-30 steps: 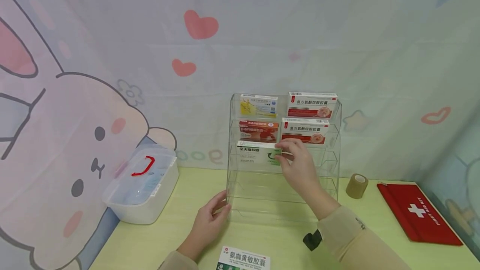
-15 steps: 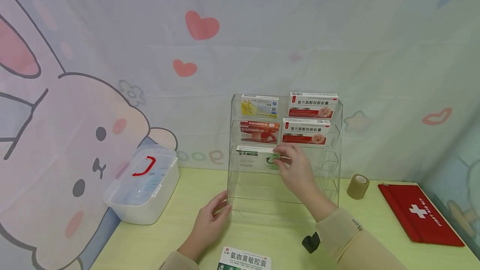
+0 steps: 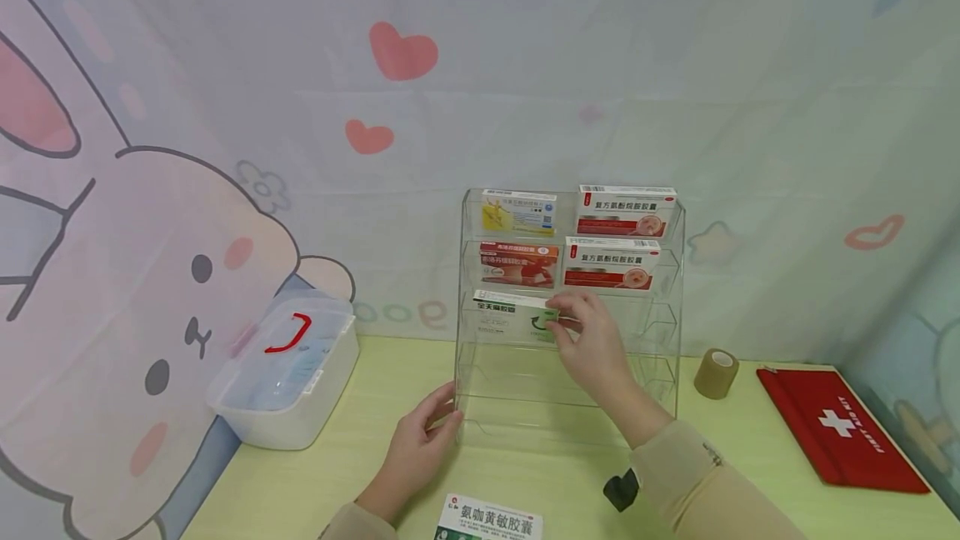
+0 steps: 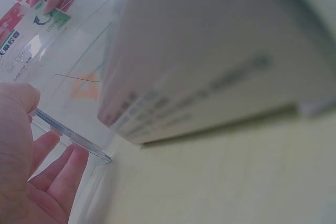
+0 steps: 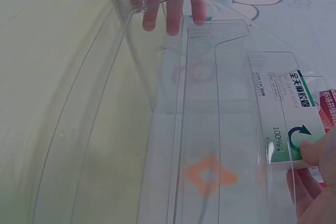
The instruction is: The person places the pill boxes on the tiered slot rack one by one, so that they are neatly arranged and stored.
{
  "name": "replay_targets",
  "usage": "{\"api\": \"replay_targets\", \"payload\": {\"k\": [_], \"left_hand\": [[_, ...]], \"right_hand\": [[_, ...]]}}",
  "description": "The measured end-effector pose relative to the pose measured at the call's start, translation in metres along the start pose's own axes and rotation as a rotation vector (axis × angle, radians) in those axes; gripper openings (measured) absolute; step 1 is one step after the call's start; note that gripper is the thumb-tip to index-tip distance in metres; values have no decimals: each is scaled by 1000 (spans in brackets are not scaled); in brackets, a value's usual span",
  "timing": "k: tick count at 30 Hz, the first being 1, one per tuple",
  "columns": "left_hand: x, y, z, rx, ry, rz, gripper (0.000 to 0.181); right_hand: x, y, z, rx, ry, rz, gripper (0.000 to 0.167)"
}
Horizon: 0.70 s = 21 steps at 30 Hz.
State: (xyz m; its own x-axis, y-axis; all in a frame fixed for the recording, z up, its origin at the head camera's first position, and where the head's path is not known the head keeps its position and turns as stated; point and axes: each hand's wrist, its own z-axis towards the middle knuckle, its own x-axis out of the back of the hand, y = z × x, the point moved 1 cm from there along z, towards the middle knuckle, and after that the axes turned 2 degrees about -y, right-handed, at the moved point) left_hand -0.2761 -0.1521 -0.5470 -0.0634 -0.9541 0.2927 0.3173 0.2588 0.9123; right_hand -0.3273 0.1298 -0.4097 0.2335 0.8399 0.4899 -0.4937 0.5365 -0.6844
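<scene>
A clear acrylic display rack (image 3: 525,415) stands upright on the table in the head view. My left hand (image 3: 417,442) holds its left side edge, thumb on one face and fingers on the other in the left wrist view. With thumb and fingers, my right hand (image 3: 596,344) pinches the right end of a white-and-green medicine box (image 3: 506,319), which sits in the third tier on the left. Above it are a red medicine box (image 3: 517,265) and a yellow-and-white one (image 3: 517,213). Two white-and-red medicine boxes, an upper (image 3: 626,211) and a lower (image 3: 611,263), occupy the right side.
Another medicine box (image 3: 487,515) lies on the table in front of the rack. To the left is a white lidded box (image 3: 285,423) with a red handle. A brown bandage roll (image 3: 715,373) and a red first aid pouch (image 3: 840,427) are at right.
Over the first half second, my right hand lowered the white-and-green medicine box slightly into the third tier. Since then it has barely moved. My left hand stays at the rack's edge.
</scene>
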Motion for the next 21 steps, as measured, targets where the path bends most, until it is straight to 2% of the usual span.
{"api": "replay_targets", "payload": {"k": [12, 17, 21], "left_hand": [[-1, 1, -1, 1, -1, 5, 50], [-1, 1, -1, 1, 8, 11, 48], [-1, 2, -1, 9, 10, 2, 48]], "right_hand": [[0, -1, -6, 22, 46, -5, 25], [-2, 1, -10, 56, 106, -50, 26], [-3, 1, -15, 120, 179, -62, 22]]}}
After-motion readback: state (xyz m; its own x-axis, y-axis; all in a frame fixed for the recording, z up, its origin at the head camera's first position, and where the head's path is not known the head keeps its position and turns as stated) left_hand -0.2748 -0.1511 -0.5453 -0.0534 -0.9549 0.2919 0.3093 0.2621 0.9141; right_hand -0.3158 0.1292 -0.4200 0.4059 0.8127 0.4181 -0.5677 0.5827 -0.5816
